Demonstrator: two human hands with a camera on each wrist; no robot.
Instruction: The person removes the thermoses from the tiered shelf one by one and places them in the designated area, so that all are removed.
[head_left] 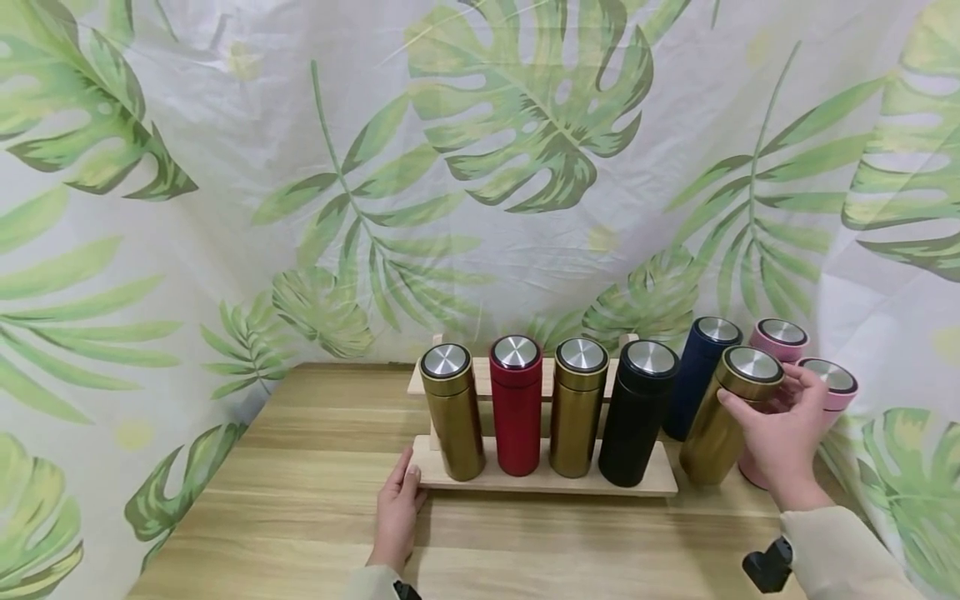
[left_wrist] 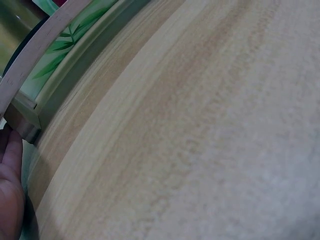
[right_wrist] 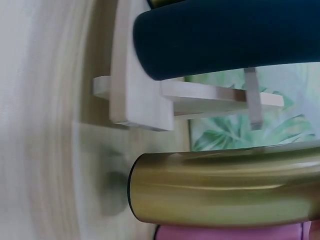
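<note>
Pink flask (head_left: 840, 402), frame right: partly hiding behind right hand (head_left: 791, 437); fingers gripping gold flask (head_left: 703, 446). Left hand (head_left: 397, 512), lower centre: straight fingers touching rack (head_left: 540, 482).

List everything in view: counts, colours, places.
Leaf-print cloth: 1, white and green, backdrop
Table: 1, tan wood-grain, in front of cloth
Rack: 1, pale wood, on table
Gold flasks: 2, gold, on rack, first and third from left
Red flask: 1, red, on rack, second
Black flask: 1, black, on rack, fourth
Navy flask: 1, navy, just right of rack
Pink flasks: 2, pink, far right, partly hidden
Held gold flask: 1, gold, right of rack
Lids: 8, silver-topped, one per flask
Left hand: 1, bare, holding rack's left end
Right hand: 1, bare, gripping held gold flask
Sleeves: 2, beige, bottom of head view
Wrist devices: 2, black, one per wrist
</note>
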